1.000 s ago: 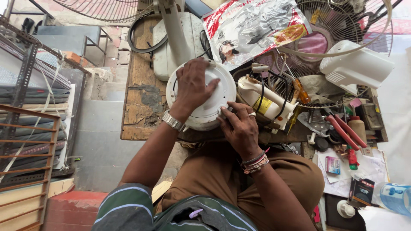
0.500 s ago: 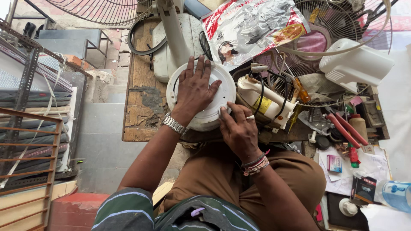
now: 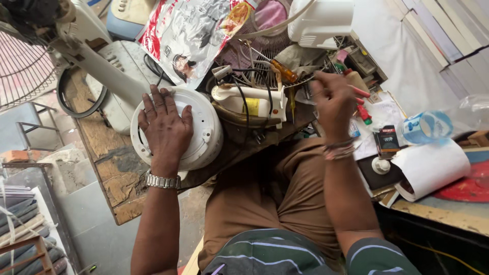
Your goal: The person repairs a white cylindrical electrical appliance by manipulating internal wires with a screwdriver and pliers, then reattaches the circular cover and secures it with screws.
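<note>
**Q:** What does each hand do at the cluttered repair bench?

**A:** The left hand (image 3: 165, 125), a metal watch (image 3: 163, 181) at its wrist, lies flat with fingers spread on top of a round white fan base (image 3: 201, 135). The base sits at the edge of a worn wooden board (image 3: 109, 163), just above the person's brown-trousered lap.

**Q:** And the right hand?

**A:** The right hand (image 3: 333, 102), with bead bracelets (image 3: 338, 149) at the wrist, is raised over the jumble of tools well to the right of the base. It is blurred; its fingers look curled, close to a red-tipped tool (image 3: 360, 92), but I cannot tell whether they pinch it or anything else.

**Q:** What lies between the two hands?

**A:** A white motor housing (image 3: 249, 99) with black wires looped over it, just beside the base. Behind it are a screwdriver with an amber handle (image 3: 283, 71) and a wire fan guard (image 3: 270, 20).

**Q:** And around the edges?

**A:** A crumpled red-and-silver plastic bag (image 3: 193, 35) lies at the top, a white fan stand (image 3: 94, 61) slants in at the upper left, and another white fan body (image 3: 321, 20) sits at the upper right. To the right are a clear plastic bottle (image 3: 425, 127), a small dark box (image 3: 387, 141) and a roll of white paper (image 3: 433, 168).
</note>
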